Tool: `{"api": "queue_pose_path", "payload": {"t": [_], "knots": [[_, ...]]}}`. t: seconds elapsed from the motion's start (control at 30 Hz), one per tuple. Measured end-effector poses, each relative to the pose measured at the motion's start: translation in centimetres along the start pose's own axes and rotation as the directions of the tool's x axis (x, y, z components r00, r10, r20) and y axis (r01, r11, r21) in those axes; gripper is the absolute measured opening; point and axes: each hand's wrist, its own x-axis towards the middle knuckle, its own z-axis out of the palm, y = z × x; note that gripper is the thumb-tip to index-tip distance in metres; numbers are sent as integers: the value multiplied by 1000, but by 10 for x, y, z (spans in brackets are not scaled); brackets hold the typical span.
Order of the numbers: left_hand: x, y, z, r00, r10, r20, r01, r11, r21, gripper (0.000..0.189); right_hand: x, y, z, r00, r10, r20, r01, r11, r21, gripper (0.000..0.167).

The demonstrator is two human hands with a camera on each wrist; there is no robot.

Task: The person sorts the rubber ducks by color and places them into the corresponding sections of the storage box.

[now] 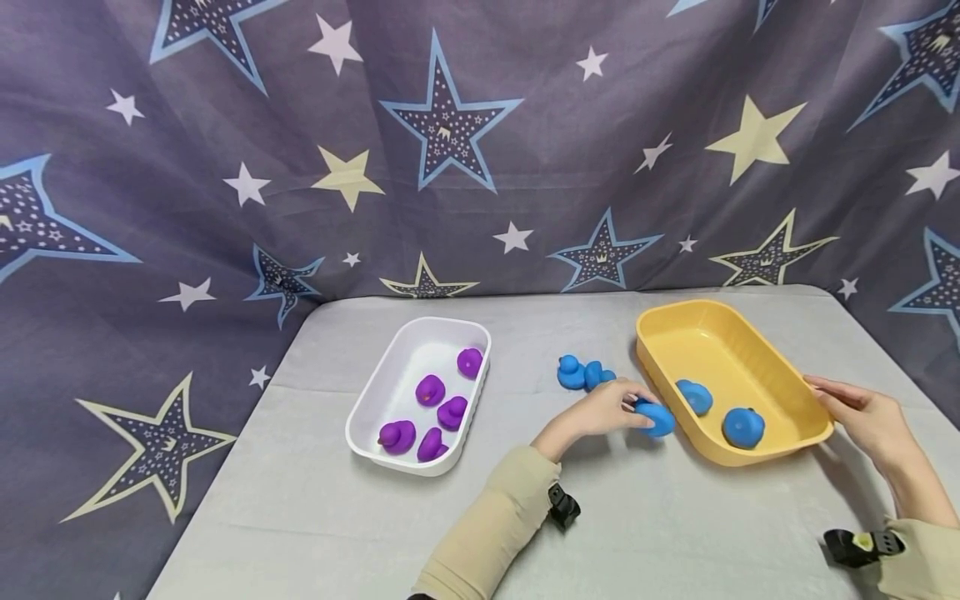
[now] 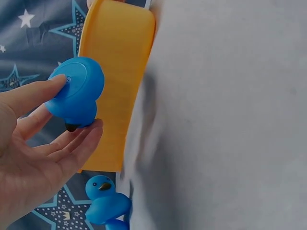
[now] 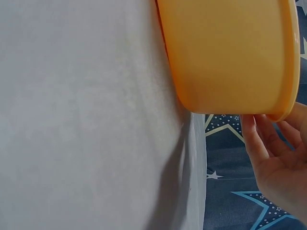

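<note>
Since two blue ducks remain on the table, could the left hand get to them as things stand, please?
Probably not yet: the ducks on the table lie unobstructed nearby, but the left hand already pinches a blue duck.

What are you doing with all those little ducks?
A person is handling toy ducks on a grey table. The left hand pinches a blue duck in its fingers, right beside the yellow tray. The right hand rests on the tray's far rim. Two blue ducks already lie in that tray, and more blue ducks sit on the table. Five purple ducks are in the white tray.
</note>
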Motion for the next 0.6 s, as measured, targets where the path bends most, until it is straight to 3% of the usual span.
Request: {"api": "queue_pose_path", "payload": {"t": [0.6], "knots": [[10,15,-18,997,-15,-76,12,999,-31,28,-1,-3,1,1000,19,-4,-19,1000,-18,53]]}}
